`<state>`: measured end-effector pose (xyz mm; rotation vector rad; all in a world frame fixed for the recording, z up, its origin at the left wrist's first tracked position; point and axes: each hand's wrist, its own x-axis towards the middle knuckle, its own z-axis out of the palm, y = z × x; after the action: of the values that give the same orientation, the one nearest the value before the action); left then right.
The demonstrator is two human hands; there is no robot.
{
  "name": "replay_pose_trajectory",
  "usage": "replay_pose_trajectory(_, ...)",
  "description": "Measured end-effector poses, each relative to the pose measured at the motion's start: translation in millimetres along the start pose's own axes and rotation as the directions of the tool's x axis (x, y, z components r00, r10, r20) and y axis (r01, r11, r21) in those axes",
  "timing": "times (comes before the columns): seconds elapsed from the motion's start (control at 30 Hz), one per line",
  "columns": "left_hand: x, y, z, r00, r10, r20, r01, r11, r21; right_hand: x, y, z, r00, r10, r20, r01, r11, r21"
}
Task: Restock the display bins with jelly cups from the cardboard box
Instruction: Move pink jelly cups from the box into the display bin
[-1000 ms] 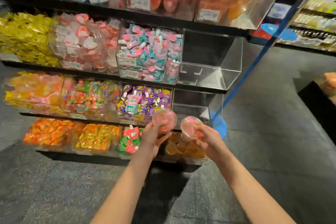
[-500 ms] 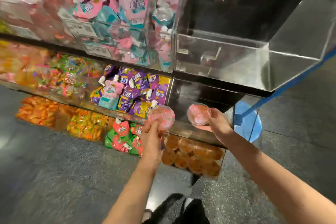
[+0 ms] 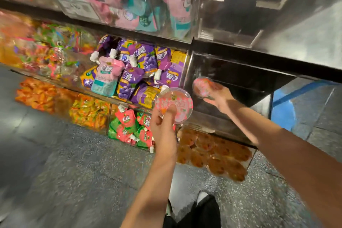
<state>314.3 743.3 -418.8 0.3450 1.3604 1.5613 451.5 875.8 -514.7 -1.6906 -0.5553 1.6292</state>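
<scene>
The left hand [image 3: 162, 126] grips a pink jelly cup [image 3: 174, 104] from below, thumb pressed across its round foil lid, which faces the camera with a checked pink pattern and blurred lettering. The right hand [image 3: 219, 96] holds a second pink jelly cup [image 3: 202, 87], fingers curled under it; this cup is tilted and smeared by motion, so its lid print cannot be read. The two cups are near each other but apart, the right one farther from the person.

Just beyond the right hand is a clear acrylic bin [image 3: 231, 79] with a dark interior; whether anything lies in it cannot be told from here. Above it sits another clear, glossy bin [image 3: 259, 15], cut off by the top edge. Beyond the left hand is a bin of purple spouted pouches [image 3: 140, 72] with white caps, one pink and teal pouch [image 3: 107, 76] among them. Under the left wrist lies a bin of red and green pouches [image 3: 129, 127]. Below and between the forearms is a low bin of round orange jelly cups [image 3: 212, 155], partly hidden by the right forearm. Far to the left, bins of orange and mixed-colour wrapped sweets [image 3: 46, 94] are heavily blurred. The floor [image 3: 74, 172] is dark speckled stone.
</scene>
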Motion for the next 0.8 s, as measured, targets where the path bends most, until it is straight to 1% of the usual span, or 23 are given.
replay_pose_trajectory(0.07, -3, 0, -2, 0.999, -0.021, 0.037, 0.019, 0.999, 0.035, -4, 5, -2, 0.999, 0.044, 0.012, -0.044, 0.999, 0.003)
replay_pose_trajectory(0.1, -4, 0, -3, 0.998, -0.034, 0.046, 0.032, 0.999, 0.044, -7, 7, -2, 0.996, 0.091, 0.01, -0.091, 0.996, 0.005)
replay_pose_trajectory(0.17, -5, -1, -5, 0.997, -0.072, 0.015, 0.072, 0.996, 0.048, -12, 12, 2, 0.984, 0.177, 0.033, -0.177, 0.984, 0.008)
replay_pose_trajectory(0.23, -6, 1, -4, 0.989, -0.141, -0.039, 0.142, 0.989, 0.035, -17, 11, 10, 0.977, 0.211, 0.044, -0.214, 0.973, 0.091)
replay_pose_trajectory(0.3, -8, 3, -2, 0.981, -0.19, -0.05, 0.191, 0.981, 0.028, -13, 8, 15, 0.984, 0.18, -0.012, -0.175, 0.97, 0.17)
replay_pose_trajectory(0.37, -7, 3, -2, 0.976, -0.215, -0.048, 0.217, 0.975, 0.045, -7, 2, 18, 0.992, 0.121, -0.038, -0.115, 0.983, 0.144)
replay_pose_trajectory(0.43, -5, 1, -3, 0.978, -0.206, -0.019, 0.207, 0.978, 0.037, -1, -2, 23, 0.995, 0.083, -0.055, -0.075, 0.99, 0.122)
replay_pose_trajectory(0.47, -5, 2, -3, 0.98, -0.197, -0.01, 0.198, 0.979, 0.04, 1, -5, 26, 0.994, 0.071, -0.08, -0.064, 0.994, 0.087)
replay_pose_trajectory(0.53, -4, 0, -4, 0.985, -0.175, 0.0, 0.174, 0.983, 0.051, 1, -8, 29, 0.985, 0.042, -0.168, -0.054, 0.996, -0.067)
replay_pose_trajectory(0.57, -4, 0, -4, 0.986, -0.165, 0.002, 0.164, 0.984, 0.063, 1, -8, 29, 0.975, -0.016, -0.222, -0.019, 0.988, -0.154)
replay_pose_trajectory(0.63, -5, 0, -3, 0.989, -0.147, -0.005, 0.147, 0.987, 0.066, 1, -8, 26, 0.985, -0.024, -0.173, -0.007, 0.984, -0.177)
replay_pose_trajectory(0.67, -5, 2, -1, 0.99, -0.139, 0.007, 0.138, 0.99, 0.036, 1, -8, 25, 0.992, 0.009, -0.13, -0.028, 0.989, -0.143)
replay_pose_trajectory(0.73, -4, 6, 2, 0.992, -0.124, 0.034, 0.125, 0.992, -0.009, -11, -13, 17, 0.991, 0.127, 0.047, -0.124, 0.991, -0.056)
replay_pose_trajectory(0.77, -5, 7, 3, 0.991, -0.126, 0.054, 0.126, 0.992, 0.004, -21, -18, 13, 0.982, 0.159, 0.1, -0.153, 0.986, -0.068)
replay_pose_trajectory(0.8, -6, 8, 4, 0.989, -0.13, 0.064, 0.128, 0.991, 0.026, -32, -21, 8, 0.979, 0.171, 0.107, -0.16, 0.982, -0.104)
